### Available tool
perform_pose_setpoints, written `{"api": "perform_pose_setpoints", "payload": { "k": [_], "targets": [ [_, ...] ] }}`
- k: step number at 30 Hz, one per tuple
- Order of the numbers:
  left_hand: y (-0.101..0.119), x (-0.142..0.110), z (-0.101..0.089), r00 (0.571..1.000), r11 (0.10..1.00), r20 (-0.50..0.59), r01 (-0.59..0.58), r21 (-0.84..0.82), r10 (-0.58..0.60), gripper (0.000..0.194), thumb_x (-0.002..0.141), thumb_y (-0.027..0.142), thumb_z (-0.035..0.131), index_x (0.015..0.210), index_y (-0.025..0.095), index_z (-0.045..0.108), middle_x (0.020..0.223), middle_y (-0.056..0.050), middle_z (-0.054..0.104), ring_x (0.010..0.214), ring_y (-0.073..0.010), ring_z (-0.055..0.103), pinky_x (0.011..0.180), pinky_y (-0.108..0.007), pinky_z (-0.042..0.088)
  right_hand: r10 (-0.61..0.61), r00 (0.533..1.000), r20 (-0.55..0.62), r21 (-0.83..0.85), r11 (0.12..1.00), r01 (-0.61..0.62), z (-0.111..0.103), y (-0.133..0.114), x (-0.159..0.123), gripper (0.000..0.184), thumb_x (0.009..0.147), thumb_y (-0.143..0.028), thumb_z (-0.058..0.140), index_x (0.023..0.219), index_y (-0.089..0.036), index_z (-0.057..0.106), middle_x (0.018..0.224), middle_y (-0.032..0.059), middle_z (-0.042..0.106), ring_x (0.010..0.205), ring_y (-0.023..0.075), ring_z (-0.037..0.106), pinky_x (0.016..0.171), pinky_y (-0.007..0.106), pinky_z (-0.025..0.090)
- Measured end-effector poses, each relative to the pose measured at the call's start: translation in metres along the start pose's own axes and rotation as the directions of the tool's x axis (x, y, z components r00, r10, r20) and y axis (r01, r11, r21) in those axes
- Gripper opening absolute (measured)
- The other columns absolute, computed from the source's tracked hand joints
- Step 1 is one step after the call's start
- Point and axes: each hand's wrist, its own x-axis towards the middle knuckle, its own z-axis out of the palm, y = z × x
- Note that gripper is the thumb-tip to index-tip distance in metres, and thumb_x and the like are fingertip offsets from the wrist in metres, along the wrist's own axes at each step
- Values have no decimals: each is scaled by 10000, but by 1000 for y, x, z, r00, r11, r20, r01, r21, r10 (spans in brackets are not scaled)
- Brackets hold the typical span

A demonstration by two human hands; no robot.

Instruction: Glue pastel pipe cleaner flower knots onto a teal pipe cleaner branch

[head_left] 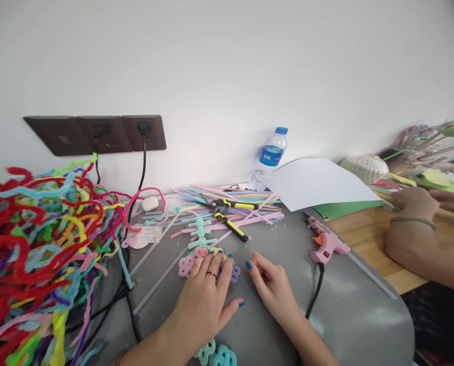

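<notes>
My left hand lies with fingers stretched over a small group of pipe-cleaner flowers, touching them. A pink flower and a purple flower show at its sides; a yellow flower is partly covered by the fingertips. Just beyond them lies a mint-green looped pipe-cleaner piece. My right hand rests on the grey table to the right of the flowers, its fingers curled in and nothing visible in them. Below my left wrist are turquoise flowers, partly hidden by the arm.
A heap of coloured pipe cleaners fills the left. Yellow-black pliers lie on pastel stems. A water bottle, white paper and a pink glue gun are farther right. Another person's hand works at the wooden table.
</notes>
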Motion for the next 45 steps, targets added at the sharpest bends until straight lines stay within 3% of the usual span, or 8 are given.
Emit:
{"api": "perform_pose_setpoints", "payload": {
  "k": [20, 38, 45],
  "targets": [
    [1, 0, 2, 999, 999, -34, -1, 44, 3, 551, 1048, 479, 310, 1394, 95, 503, 1326, -189, 652, 1227, -331, 600, 1057, -511, 403, -47, 999, -9, -22, 999, 47, 1, 1, 0, 340, 995, -282, 430, 683, -249, 299, 550, -91, 260, 453, 97, 279, 457, 227, 246],
    [5, 0, 3, 999, 1000, -51, 11, 16, -10, 578, 1033, 520, 348, 1404, 99, 484, 1307, -192, 660, 1220, -341, 607, 1059, -527, 416, -68, 998, -8, -13, 998, 68, 1, 2, -1, 341, 999, -289, 437, 682, -249, 316, 561, -96, 250, 448, 92, 273, 443, 218, 247],
    [5, -1, 2, 1000, 1000, -7, 24, -1, -24, 605, 1005, 545, 424, 1418, 105, 470, 1338, -205, 637, 1245, -353, 588, 1061, -539, 412, -68, 998, -5, -16, 998, 68, 1, 1, -2, 336, 999, -287, 429, 682, -249, 322, 554, -98, 242, 441, 92, 266, 436, 217, 244]
  ]
}}
